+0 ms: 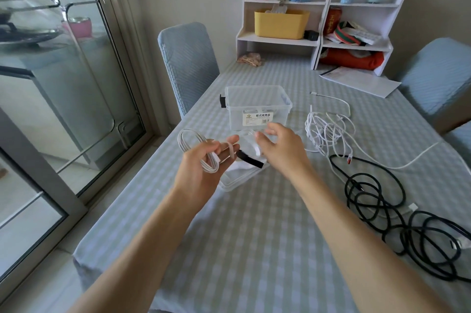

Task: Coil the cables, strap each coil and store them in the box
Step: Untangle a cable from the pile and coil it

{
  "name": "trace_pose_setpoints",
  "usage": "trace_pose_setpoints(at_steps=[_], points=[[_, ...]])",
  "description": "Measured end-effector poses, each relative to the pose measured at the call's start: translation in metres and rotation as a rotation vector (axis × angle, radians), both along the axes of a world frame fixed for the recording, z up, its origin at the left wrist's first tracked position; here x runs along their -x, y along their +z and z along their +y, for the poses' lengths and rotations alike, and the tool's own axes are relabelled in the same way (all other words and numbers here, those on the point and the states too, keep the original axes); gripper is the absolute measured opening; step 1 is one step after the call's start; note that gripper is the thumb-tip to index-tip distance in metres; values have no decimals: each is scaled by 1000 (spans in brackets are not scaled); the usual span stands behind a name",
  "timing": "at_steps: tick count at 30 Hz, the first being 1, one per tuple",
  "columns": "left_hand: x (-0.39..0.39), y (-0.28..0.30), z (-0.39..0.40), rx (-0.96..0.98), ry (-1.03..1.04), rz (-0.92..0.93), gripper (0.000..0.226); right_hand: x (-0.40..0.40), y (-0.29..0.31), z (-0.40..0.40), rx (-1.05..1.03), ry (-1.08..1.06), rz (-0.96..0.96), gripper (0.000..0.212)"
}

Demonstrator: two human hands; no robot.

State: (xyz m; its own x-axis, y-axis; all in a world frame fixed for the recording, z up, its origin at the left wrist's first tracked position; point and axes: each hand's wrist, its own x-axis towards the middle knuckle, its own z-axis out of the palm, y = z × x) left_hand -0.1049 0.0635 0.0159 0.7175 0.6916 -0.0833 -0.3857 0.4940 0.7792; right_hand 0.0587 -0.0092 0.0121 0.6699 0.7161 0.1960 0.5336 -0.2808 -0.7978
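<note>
Your left hand grips a coiled white cable, its loop stretching up-left, while your right hand hovers empty with relaxed fingers just beside it, the clear box directly beyond both.

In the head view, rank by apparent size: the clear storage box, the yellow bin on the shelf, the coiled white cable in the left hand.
Largest to smallest:
1. clear storage box
2. yellow bin, though it stands farther away, so its true size is unsure
3. coiled white cable, held in the left hand
</note>
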Motion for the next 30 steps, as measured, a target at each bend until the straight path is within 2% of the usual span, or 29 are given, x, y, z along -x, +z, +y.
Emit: trace_pose_setpoints(at_steps=[2, 5, 8, 11, 13, 15, 20, 25, 30], points=[[2, 2, -1, -64, -8, 17, 22, 2, -2, -2, -59, 15, -75, 39], [4, 2, -3, -166, -30, 46, 35, 7, -3, -14, -149, 154, -16, 30], [8, 1, -7, -299, -56, 124, 10, 10, -5, -30, -147, 353, 43, 40], [12, 1, -14, -391, -123, 126, 11, 14, -1, -47, -208, 415, 25, 42], [12, 1, -18, -382, -164, 111, 6, 17, 1, -55, -219, 411, -68, 43], [8, 2, -25, -385, -187, 141, 12, 21, 2, -62, -230, 415, -177, 39], [2, -2, -46, -365, -295, 302, 12, 21, -5, -89, -290, 320, -307, 12], [-1, 0, -50, -380, -286, 534, 12, 12, -3, -119, -130, 160, -196, 6], [-14, 0, -63, -547, -246, 510, 7, 3, 2, -144, -26, 31, 3, 26]])
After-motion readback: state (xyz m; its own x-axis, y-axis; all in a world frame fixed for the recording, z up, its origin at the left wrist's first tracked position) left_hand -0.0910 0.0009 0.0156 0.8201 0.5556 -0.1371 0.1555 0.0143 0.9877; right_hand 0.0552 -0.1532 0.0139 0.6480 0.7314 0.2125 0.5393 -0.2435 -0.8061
